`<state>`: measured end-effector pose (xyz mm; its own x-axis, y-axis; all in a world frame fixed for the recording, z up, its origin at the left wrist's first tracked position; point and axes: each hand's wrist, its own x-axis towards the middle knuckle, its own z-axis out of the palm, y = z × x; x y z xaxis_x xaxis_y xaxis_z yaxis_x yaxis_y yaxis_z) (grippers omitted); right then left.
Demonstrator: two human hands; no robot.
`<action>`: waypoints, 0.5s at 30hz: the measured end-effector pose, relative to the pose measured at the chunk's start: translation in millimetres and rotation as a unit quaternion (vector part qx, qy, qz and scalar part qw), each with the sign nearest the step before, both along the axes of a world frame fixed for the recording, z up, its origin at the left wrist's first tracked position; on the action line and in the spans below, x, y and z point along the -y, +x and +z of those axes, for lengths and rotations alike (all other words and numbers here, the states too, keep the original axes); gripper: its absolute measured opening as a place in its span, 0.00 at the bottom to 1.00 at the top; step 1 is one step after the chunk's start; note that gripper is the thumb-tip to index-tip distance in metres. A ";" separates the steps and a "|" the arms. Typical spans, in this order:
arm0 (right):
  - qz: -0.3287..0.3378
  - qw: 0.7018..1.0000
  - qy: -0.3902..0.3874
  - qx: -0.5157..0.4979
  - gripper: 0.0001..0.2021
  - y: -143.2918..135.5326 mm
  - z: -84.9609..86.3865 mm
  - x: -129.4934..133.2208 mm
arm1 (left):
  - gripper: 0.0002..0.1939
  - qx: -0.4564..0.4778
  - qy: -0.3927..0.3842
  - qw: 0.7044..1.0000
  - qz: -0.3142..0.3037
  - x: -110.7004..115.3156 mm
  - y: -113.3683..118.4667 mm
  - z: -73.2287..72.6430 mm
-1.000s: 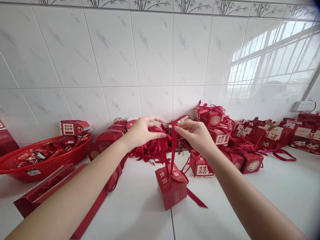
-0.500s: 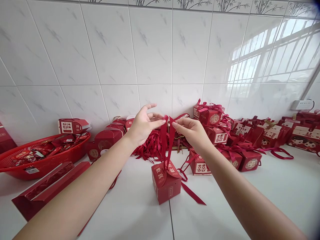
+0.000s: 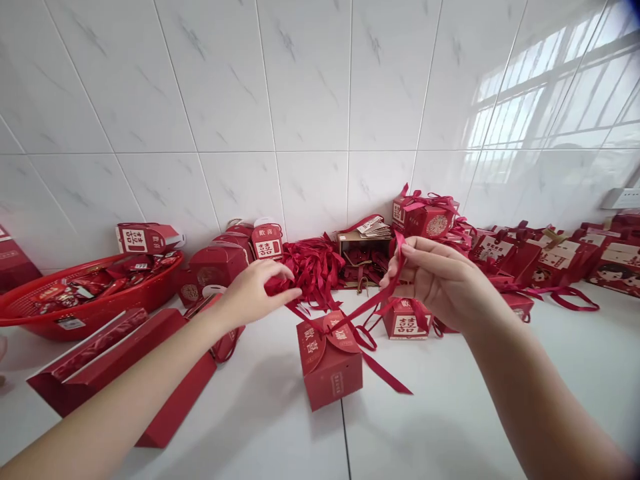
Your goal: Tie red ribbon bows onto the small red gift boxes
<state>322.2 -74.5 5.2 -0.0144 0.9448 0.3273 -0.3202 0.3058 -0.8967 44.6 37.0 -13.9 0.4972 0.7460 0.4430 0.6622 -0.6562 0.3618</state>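
Both hands raised over the red gift box (image 3: 330, 363), left hand (image 3: 253, 293) and right hand (image 3: 440, 280) each pinching a ribbon (image 3: 367, 303) end.

Single head-worn view, close above the white counter (image 3: 280, 427), facing forward and down toward the tiled wall (image 3: 300, 100)

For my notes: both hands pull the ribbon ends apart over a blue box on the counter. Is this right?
Not quite: the box is red, not blue, as the head view shows. The left hand and right hand do pull the ribbon ends apart over it.
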 end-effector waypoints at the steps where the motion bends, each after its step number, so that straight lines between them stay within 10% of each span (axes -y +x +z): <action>1: 0.012 1.000 -0.007 0.000 0.08 -2.1 -4.3 -0.2 | 0.14 -0.049 0.019 0.999 -0.005 0.5 0.3 -9.1; 8: 0.030 0.997 -0.049 -0.045 0.09 -10.9 -45.6 -14.5 | 0.11 -0.066 0.082 0.994 0.040 22.0 9.2 -58.9; 15: 0.014 0.992 -0.057 -0.115 0.10 -2.6 -79.0 -32.4 | 0.17 0.024 -0.229 0.971 -0.057 60.4 21.5 -76.5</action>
<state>319.6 -42.1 -73.9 0.0210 0.9760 0.2168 -0.5276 0.1950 -0.8268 66.1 -23.4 -90.4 0.5755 0.8114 0.1023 0.5693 -0.4873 0.6622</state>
